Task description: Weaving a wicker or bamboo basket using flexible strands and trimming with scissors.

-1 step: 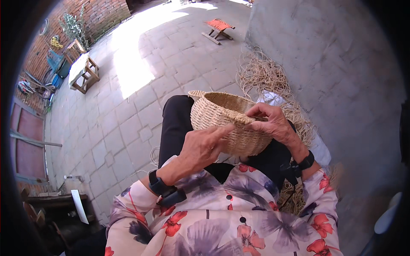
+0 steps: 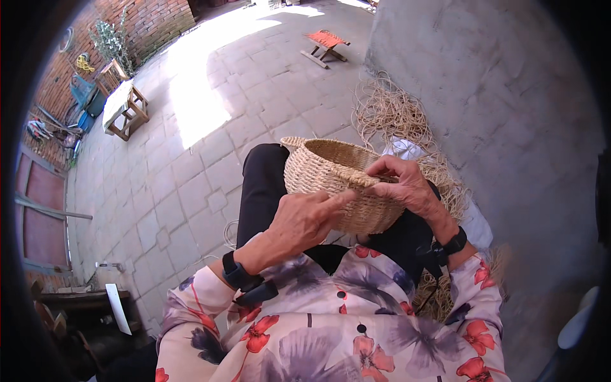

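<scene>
A round basket woven from pale straw cord rests on my dark-trousered lap, its mouth tipped away from me. A looped handle sticks out at its far left rim, and a thicker twisted handle lies along the near side. My right hand pinches the rim at the right end of that near handle between thumb and fingers. My left hand is at the near wall, index finger stretched out just below the handle; its other fingers curl under, and its thumb is hidden.
Tangled straw cord lies along the grey wall at right, with a white cloth or bag among it. A folding stool with an orange seat stands ahead. A wooden table is far left, a dark bench near left.
My left index finger has shifted slightly right and down along the basket wall. The basket and my right hand have barely moved.
</scene>
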The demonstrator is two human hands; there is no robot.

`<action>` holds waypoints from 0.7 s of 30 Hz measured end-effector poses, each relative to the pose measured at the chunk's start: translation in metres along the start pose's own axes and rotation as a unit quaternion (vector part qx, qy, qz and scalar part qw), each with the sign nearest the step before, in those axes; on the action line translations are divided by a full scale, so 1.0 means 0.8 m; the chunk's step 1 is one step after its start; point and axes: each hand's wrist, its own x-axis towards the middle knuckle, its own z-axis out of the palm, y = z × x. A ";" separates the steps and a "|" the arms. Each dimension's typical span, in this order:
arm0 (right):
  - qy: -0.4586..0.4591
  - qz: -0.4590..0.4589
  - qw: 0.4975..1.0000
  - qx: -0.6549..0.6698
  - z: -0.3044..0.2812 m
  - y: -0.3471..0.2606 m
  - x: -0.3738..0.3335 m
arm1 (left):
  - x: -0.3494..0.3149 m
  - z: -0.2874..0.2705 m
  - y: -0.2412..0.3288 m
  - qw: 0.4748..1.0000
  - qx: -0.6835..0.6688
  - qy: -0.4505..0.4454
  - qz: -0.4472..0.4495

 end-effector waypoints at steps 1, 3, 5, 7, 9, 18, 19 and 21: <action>0.007 0.010 1.000 0.013 0.002 0.003 -0.002 | 0.008 -0.007 0.003 0.982 0.154 -0.094 0.058; 0.004 0.009 1.000 0.004 0.002 0.004 -0.005 | 0.012 -0.005 -0.009 0.976 0.190 -0.061 0.085; 0.000 0.000 1.000 -0.016 0.004 0.004 -0.004 | 0.010 -0.007 -0.020 0.968 0.225 -0.031 0.109; 0.003 0.010 1.000 0.004 0.003 0.009 -0.005 | 0.009 -0.014 -0.028 0.970 0.230 0.021 0.074; 0.005 0.021 0.999 0.023 0.003 0.011 -0.006 | 0.003 -0.017 -0.023 0.971 0.236 -0.007 0.027; -0.020 -0.021 0.997 -0.071 0.017 -0.002 -0.021 | -0.032 0.002 0.020 0.642 -0.667 -0.148 -0.347; -0.018 -0.021 0.997 -0.071 0.019 -0.001 -0.024 | -0.033 0.003 0.023 0.643 -0.666 -0.149 -0.347; -0.002 -0.111 0.981 -0.161 0.025 0.004 -0.029 | -0.037 0.000 0.029 0.505 -0.762 -0.154 -0.374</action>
